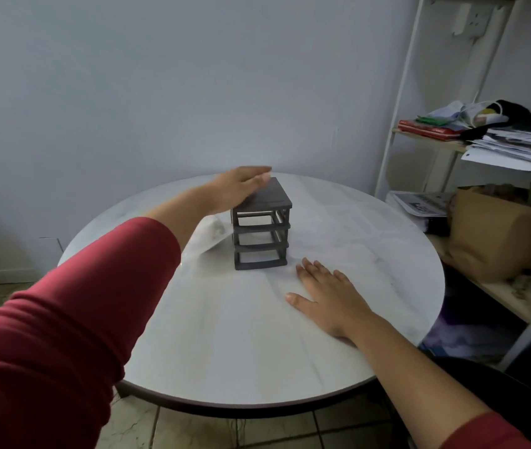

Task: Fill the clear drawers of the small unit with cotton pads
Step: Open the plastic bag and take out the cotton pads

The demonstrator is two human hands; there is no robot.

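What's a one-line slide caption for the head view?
Left hand rests on the dark drawer unit, right hand flat on the round white table, clear bag beside the unit.

Left hand [241, 186] atop drawer unit [261, 223]

— On the right?
— White shelf rack [503, 294], stacked with loose papers [516, 150] and a red folder [426, 129]; lower down, a brown paper bag [497, 234].
— And below?
— Round white table [225, 335], standing on beige floor tiles [193, 429].
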